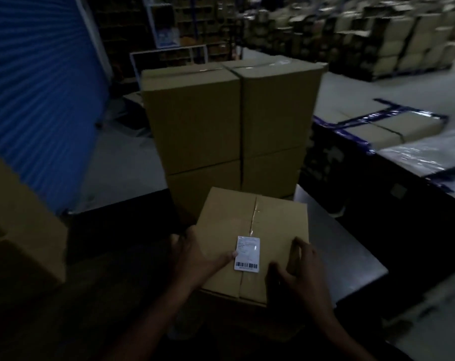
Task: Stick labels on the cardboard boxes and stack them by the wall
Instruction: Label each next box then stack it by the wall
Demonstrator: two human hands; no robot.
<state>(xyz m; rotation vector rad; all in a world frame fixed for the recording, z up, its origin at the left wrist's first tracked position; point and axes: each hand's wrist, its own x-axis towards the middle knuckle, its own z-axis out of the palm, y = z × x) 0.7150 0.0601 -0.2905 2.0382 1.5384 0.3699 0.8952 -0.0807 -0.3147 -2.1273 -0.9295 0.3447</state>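
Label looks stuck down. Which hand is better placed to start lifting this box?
Probably the left hand: its fingers wrap the left edge of the box, thumb beside the label. The right hand rests curled on top, near the right edge.

The scene is dim and underexposed, with the lower left of the frame nearly black and the tabletop [351, 246] lost in shadow. The white label [247, 254] is the brightest spot and carries a small glare. Shelves [351, 29] at the upper right are smeared by motion blur, and the wide lens bends the shutter [38, 95] at left.
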